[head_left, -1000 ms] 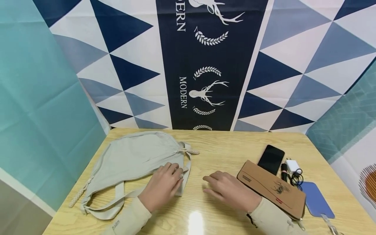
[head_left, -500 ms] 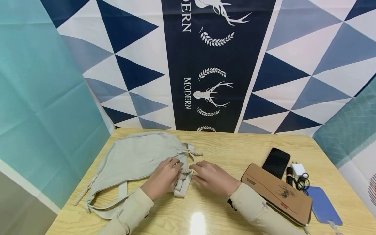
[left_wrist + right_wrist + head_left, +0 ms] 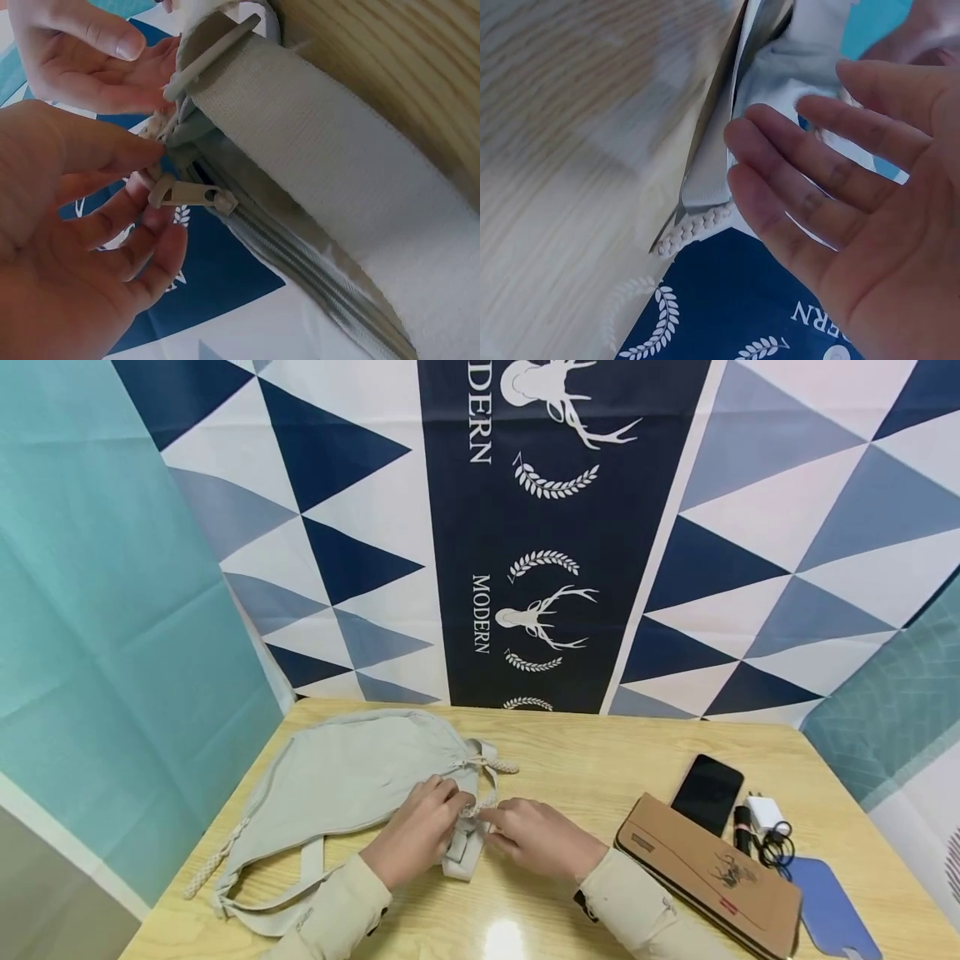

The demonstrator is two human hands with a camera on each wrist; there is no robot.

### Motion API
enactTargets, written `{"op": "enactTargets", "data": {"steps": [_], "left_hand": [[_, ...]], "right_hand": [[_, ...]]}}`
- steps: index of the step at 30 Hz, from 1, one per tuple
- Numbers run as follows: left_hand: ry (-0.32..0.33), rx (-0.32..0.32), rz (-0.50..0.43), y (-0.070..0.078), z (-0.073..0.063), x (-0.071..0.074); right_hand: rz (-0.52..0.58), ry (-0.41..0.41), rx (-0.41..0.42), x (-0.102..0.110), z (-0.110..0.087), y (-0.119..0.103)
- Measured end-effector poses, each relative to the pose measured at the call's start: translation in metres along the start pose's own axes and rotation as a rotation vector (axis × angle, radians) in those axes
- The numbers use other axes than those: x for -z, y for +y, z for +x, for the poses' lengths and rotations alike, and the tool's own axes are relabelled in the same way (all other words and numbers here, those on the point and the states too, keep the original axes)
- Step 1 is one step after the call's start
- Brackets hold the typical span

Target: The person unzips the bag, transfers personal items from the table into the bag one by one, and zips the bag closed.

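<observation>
A pale grey fabric bag [image 3: 360, 760] lies flat on the left of the table, its strap [image 3: 460, 864] folded at the near right end. My left hand [image 3: 422, 827] is at that end. In the left wrist view, the left thumb and index finger pinch the braided cord of the zipper pull [image 3: 187, 195], beside the zipper [image 3: 315, 300]. My right hand [image 3: 551, 837] is close by on the right, near the same cord. Its fingers look extended and loosely spread in the right wrist view; whether they touch the bag is unclear. Another braided cord [image 3: 694, 231] shows at the bag's end.
To the right lie a brown wallet [image 3: 712, 877], a black phone [image 3: 707, 793], a small black tube [image 3: 742, 829], a white charger [image 3: 765, 814] with a coiled black cable [image 3: 776, 847] and a blue card holder [image 3: 832, 906]. Patterned cloth [image 3: 540, 527] hangs behind the table [image 3: 570, 752].
My right hand has moved left, from near the wallet to the bag's end beside my left hand. The strap end there has shifted and folded. The head view has moved slightly.
</observation>
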State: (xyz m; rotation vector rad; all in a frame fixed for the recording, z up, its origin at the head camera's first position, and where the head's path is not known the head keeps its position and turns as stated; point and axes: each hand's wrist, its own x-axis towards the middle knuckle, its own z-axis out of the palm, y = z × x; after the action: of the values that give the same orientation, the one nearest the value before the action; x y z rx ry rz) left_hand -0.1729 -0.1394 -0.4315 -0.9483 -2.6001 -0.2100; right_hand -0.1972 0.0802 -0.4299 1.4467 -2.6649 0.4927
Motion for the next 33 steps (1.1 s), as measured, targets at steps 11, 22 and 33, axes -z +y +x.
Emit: {"op": "enactTargets", "data": {"steps": [11,22,33], "left_hand": [[0.036,0.102,-0.145,-0.006,-0.002,0.008],[0.077,0.084,0.018,-0.006,-0.002,0.021],[0.143,0.017,-0.012,-0.013,-0.006,0.025]], "right_hand": [[-0.021,0.055,0.011,-0.007,0.006,-0.010],[-0.065,0.062,-0.019,-0.016,0.017,-0.020],[-0.142,0.147,-0.112,-0.025,0.033,-0.029]]}}
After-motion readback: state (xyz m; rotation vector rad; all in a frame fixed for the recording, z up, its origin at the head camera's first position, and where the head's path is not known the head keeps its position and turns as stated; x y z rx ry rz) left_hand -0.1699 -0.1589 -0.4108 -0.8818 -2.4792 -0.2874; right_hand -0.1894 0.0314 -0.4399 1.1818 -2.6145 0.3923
